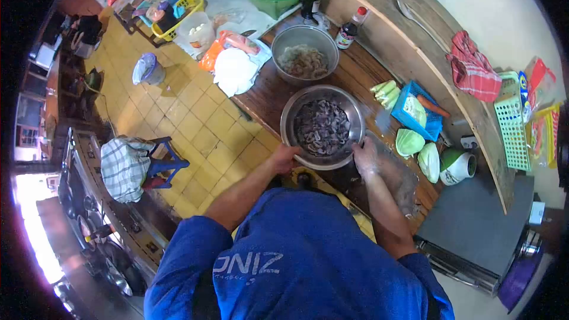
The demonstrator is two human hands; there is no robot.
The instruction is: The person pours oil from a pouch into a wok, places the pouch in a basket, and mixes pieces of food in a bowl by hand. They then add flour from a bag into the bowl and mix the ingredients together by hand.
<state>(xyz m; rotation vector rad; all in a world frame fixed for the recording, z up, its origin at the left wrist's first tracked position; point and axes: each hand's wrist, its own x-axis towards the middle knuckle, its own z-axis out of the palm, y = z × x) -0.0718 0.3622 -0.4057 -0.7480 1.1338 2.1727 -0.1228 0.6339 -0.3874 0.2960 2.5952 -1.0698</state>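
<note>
A round steel bowl [288,142] of dark, cut pieces is held by its near rim at the front edge of the wooden counter [255,95]. My left hand [285,159] is closed on the rim at the lower left. At the lower right of the same bowl, my right hand [365,157] grips the rim, its fingers partly hidden by the steel. Just beyond stands a grey metal pot [329,41] with pale, shrimp-like pieces. A dark, worn board [394,178] lies to the right, close to my right hand.
Cabbage pieces [409,142] and a blue basket [435,124] sit on the right. A sauce bottle [347,35] stands behind the pot. Farther back are a green basin [275,7] and a yellow basket [192,3]. A blue stool [172,163] is on the tiled floor at left.
</note>
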